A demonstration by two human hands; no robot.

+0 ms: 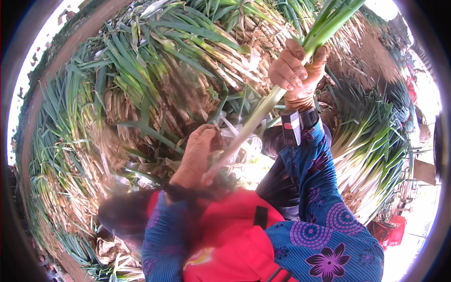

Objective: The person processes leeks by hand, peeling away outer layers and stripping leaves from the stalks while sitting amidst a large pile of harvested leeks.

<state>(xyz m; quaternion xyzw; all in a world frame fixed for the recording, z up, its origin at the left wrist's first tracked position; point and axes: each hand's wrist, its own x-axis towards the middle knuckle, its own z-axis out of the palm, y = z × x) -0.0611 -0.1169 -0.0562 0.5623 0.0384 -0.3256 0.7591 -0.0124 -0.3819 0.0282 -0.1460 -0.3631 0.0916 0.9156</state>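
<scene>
My right hand (298, 70) is wrapped round a long green onion (263, 109) at the upper end of its white stalk. The green leaves stick up past my fist, and the pale stalk slants down and left toward my lap. Its lower end passes just beside my left hand (195, 155), whose fingers are curled together. Something brownish, perhaps a scrap of dry skin, shows at those fingertips, too blurred to make out. Behind the stalk lies crumpled clear plastic (249, 146).
Heaps of unpeeled green onions (145, 70) with dry, brownish stalks surround me at the left and ahead. Cleaner green onions with white stalks (361, 164) lie piled at my right. A red apron (239, 225) covers my lap. Far right stands a red container (394, 231).
</scene>
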